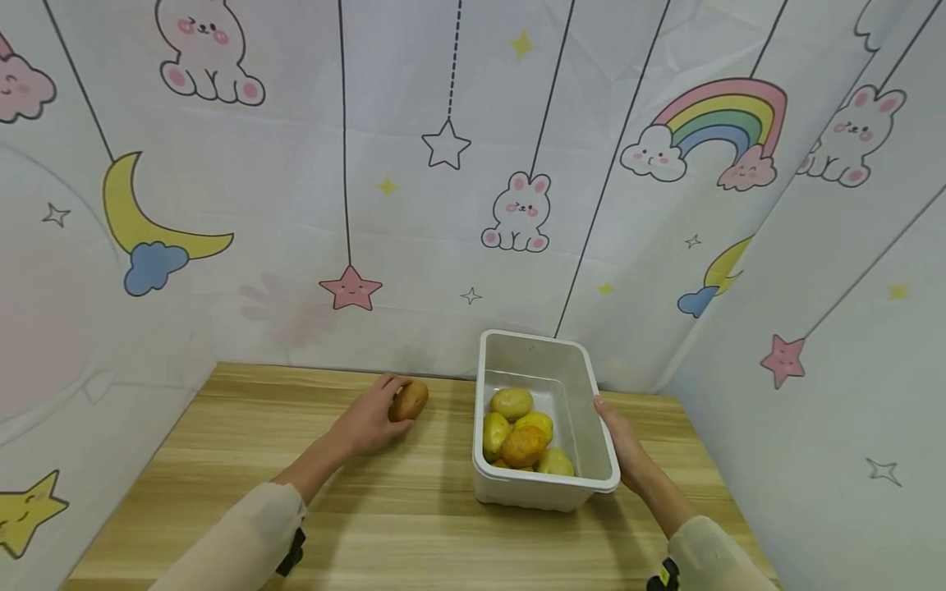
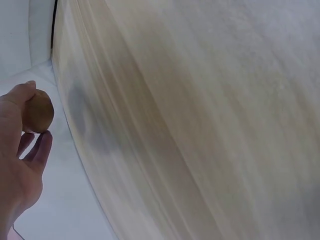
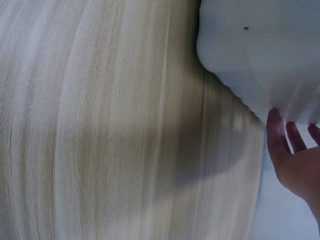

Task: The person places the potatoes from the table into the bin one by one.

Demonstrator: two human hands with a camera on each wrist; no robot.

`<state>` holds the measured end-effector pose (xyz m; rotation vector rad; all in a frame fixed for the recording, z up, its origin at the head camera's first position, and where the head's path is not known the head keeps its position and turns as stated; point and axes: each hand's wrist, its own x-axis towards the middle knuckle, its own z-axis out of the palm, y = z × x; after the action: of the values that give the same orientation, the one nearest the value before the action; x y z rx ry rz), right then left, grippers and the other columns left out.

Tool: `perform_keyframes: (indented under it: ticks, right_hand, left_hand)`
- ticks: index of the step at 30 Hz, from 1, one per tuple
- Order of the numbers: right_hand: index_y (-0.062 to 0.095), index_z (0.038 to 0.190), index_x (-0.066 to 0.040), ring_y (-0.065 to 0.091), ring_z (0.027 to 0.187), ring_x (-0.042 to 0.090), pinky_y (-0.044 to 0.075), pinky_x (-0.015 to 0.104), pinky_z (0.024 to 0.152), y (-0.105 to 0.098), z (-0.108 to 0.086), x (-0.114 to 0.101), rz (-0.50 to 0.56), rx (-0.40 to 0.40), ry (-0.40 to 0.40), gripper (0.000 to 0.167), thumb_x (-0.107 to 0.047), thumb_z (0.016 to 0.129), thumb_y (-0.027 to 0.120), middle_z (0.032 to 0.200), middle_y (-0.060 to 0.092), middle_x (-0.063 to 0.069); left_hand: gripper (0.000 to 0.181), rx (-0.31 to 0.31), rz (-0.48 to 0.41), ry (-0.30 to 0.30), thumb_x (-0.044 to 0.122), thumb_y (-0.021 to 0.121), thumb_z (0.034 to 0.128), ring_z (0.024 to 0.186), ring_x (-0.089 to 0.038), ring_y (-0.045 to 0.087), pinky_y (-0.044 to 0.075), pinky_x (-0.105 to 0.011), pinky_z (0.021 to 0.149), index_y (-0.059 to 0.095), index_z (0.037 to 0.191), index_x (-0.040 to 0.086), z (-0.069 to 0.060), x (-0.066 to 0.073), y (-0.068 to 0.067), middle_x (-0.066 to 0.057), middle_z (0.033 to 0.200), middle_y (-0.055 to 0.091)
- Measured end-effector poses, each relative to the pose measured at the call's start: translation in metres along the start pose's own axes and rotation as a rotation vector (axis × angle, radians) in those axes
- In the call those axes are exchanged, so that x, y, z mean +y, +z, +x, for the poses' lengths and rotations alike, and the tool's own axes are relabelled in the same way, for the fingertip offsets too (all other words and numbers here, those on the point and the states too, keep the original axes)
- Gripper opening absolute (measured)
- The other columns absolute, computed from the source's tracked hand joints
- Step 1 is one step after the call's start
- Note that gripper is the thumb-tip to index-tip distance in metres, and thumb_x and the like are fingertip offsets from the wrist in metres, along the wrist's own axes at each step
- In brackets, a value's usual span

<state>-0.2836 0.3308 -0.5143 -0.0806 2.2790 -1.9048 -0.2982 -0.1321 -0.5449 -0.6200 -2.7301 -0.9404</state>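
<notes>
My left hand [image 1: 373, 417] holds a brown potato [image 1: 411, 401] between thumb and fingers, near the back edge of the table, left of the bin. In the left wrist view the potato [image 2: 38, 112] sits at the fingertips, and a shadow falls on the wood. A white plastic bin [image 1: 548, 486] stands to the right with several yellow potatoes [image 1: 512, 403] and an orange-brown potato [image 1: 524, 446] inside. My right hand [image 1: 622, 443] rests along the bin's right side, fingers fairly straight. The right wrist view shows its fingertips [image 3: 274, 116] touching the outer wall; the thumb is hidden there.
The wood-grain table [image 1: 399, 525] backs onto a white printed cloth [image 1: 443, 246] with stars, rabbits and a rainbow. Another stretch of cloth [image 1: 828, 460] borders the right side. Between the left hand and the bin lies a strip of bare tabletop.
</notes>
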Motion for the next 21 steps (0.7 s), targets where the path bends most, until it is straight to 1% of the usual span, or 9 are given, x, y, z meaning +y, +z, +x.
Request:
perform_keyframes:
  ticks: [4, 9, 14, 21]
  right_hand:
    - [0.038, 0.159, 0.003, 0.057, 0.129, 0.035, 0.053, 0.039, 0.098, -0.001, 0.000, 0.001, -0.001, 0.005, -0.005, 0.074, -0.055, 0.114, 0.028, 0.151, 0.050, 0.030]
    - [0.039, 0.159, 0.003, 0.056, 0.132, 0.038, 0.053, 0.041, 0.100, 0.000, 0.000, 0.002, 0.017, 0.006, -0.009, 0.074, -0.054, 0.114, 0.028, 0.152, 0.049, 0.030]
    - [0.040, 0.158, 0.003, 0.056, 0.130, 0.037, 0.053, 0.042, 0.100, 0.001, 0.001, 0.001, 0.034, 0.013, -0.003, 0.072, -0.054, 0.114, 0.031, 0.151, 0.051, 0.030]
    - [0.041, 0.158, 0.004, 0.057, 0.130, 0.036, 0.053, 0.041, 0.100, 0.001, 0.000, 0.000, 0.042, 0.025, 0.000, 0.073, -0.054, 0.114, 0.032, 0.151, 0.051, 0.029]
  left_hand:
    - [0.069, 0.032, 0.006, 0.006, 0.021, 0.089, 0.0879, 0.108, -0.027, 0.063, 0.058, -0.046, 0.089, 0.055, 0.145, 0.004, 0.001, 0.005, -0.005, -0.013, 0.135, 0.055]
    - [0.069, 0.048, 0.003, 0.006, 0.022, 0.090, 0.0878, 0.105, -0.025, 0.063, 0.060, -0.043, 0.088, 0.055, 0.144, 0.003, 0.001, 0.009, -0.007, -0.013, 0.130, 0.055]
    - [0.069, 0.058, -0.025, 0.000, 0.020, 0.090, 0.0873, 0.108, -0.026, 0.063, 0.061, -0.044, 0.089, 0.055, 0.143, 0.002, -0.001, 0.014, -0.008, -0.014, 0.128, 0.054]
    - [0.069, 0.077, -0.044, 0.017, 0.020, 0.091, 0.0864, 0.110, -0.028, 0.065, 0.061, -0.043, 0.091, 0.056, 0.143, 0.003, -0.001, 0.017, -0.011, -0.013, 0.127, 0.054]
